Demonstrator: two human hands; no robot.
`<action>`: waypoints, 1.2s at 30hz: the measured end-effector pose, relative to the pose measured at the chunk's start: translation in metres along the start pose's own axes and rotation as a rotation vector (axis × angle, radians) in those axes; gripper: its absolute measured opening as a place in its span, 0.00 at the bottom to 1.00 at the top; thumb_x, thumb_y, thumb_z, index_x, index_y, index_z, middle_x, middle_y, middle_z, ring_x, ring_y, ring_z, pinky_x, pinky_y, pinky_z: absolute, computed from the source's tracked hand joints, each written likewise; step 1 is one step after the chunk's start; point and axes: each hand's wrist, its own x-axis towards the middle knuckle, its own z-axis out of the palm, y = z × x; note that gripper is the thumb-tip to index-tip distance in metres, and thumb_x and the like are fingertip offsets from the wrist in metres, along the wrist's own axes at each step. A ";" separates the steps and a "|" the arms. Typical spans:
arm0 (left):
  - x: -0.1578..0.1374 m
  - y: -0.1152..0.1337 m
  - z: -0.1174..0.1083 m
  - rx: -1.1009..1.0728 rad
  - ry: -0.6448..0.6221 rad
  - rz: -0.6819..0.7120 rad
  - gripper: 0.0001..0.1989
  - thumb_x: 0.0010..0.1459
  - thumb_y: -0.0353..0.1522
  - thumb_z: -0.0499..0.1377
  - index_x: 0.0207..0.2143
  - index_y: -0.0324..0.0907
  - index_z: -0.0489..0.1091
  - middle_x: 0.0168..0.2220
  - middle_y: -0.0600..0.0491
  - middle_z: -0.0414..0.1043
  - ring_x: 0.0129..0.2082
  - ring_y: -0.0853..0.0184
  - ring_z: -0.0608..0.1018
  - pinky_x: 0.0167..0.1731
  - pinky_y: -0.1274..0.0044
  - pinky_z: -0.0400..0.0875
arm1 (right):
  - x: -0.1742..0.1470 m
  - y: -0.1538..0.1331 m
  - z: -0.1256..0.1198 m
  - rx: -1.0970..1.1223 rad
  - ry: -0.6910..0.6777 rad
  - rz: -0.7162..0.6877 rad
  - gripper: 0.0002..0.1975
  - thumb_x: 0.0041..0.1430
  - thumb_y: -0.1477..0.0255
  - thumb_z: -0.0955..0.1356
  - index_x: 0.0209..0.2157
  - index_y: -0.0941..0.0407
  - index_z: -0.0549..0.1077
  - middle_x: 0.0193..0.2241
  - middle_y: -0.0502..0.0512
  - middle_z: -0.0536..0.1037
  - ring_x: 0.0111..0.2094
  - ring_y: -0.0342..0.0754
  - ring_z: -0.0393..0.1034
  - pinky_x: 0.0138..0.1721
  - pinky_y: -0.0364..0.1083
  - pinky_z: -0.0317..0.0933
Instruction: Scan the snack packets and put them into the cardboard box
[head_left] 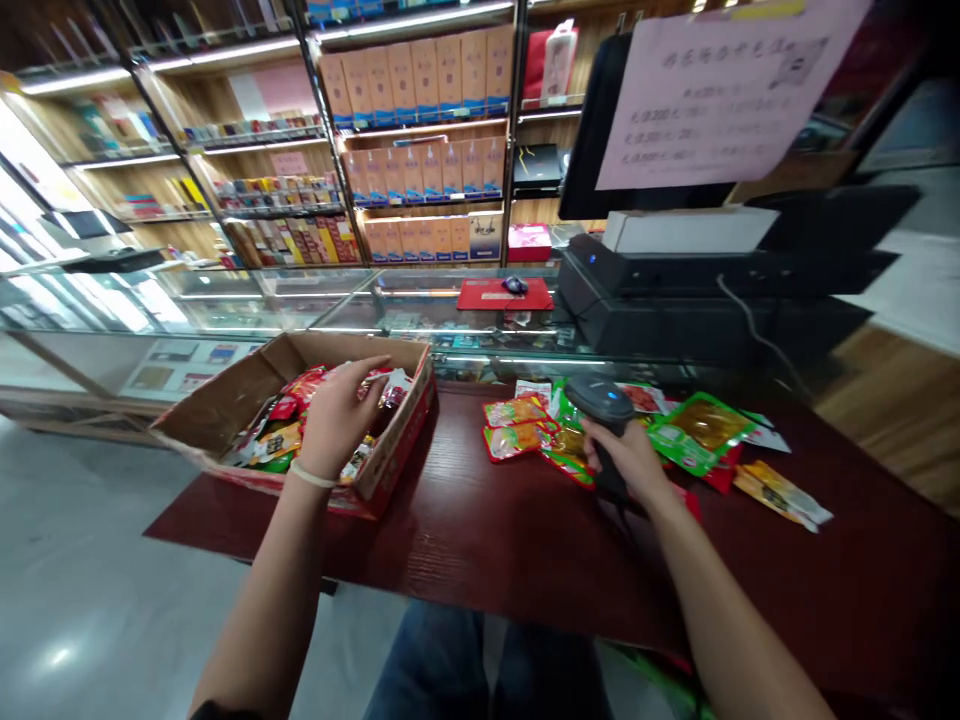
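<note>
My left hand [341, 410] is inside the cardboard box [184, 435], above a heap of small snack packets [274, 440]. Its fingers reach out to the right, thumb apart, with nothing visible held. A black handheld barcode scanner [598, 398] is in my right hand [630, 455], fingers wrapped round its grip. The scanner's head is above a spread of colourful snack packets on the dark red table. Orange-and-red packets [516, 438] lie to its left, a large green pouch [701, 430] to its right. Further right lies a yellow packet [780, 492].
A glass display counter [352, 295] runs behind the dark red table [465, 530]. On it are a red mat [487, 295] with a mouse [514, 285]. A monitor with a pink paper sign [697, 110] stands above a black cash drawer [660, 315]. Stocked shelves line the back wall.
</note>
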 end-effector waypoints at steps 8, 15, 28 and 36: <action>-0.003 0.072 0.123 -0.295 -0.294 0.157 0.15 0.62 0.34 0.57 0.50 0.45 0.75 0.48 0.48 0.78 0.48 0.59 0.78 0.51 0.69 0.70 | 0.001 -0.003 -0.003 -0.001 0.007 0.028 0.21 0.49 0.54 0.75 0.25 0.54 0.67 0.15 0.47 0.71 0.12 0.41 0.63 0.14 0.41 0.56; -0.027 0.036 0.249 -0.337 -0.452 -0.012 0.26 0.52 0.38 0.65 0.53 0.37 0.73 0.56 0.37 0.71 0.58 0.47 0.71 0.60 0.60 0.60 | 0.005 0.004 -0.005 0.011 0.030 0.064 0.18 0.51 0.55 0.74 0.27 0.53 0.67 0.16 0.46 0.71 0.12 0.42 0.63 0.13 0.41 0.56; -0.041 0.037 0.239 -0.713 -0.087 -0.379 0.17 0.58 0.37 0.62 0.50 0.47 0.74 0.50 0.48 0.77 0.49 0.58 0.78 0.52 0.71 0.68 | 0.006 0.012 0.004 -0.045 0.037 0.041 0.23 0.49 0.49 0.74 0.21 0.53 0.67 0.15 0.50 0.70 0.12 0.43 0.63 0.13 0.44 0.57; -0.032 0.021 0.253 -1.438 -0.025 -0.858 0.27 0.38 0.31 0.69 0.45 0.40 0.70 0.41 0.47 0.79 0.39 0.60 0.81 0.45 0.68 0.73 | -0.001 0.012 0.018 -0.057 -0.038 0.040 0.22 0.50 0.51 0.75 0.34 0.51 0.67 0.15 0.45 0.70 0.13 0.45 0.64 0.13 0.44 0.59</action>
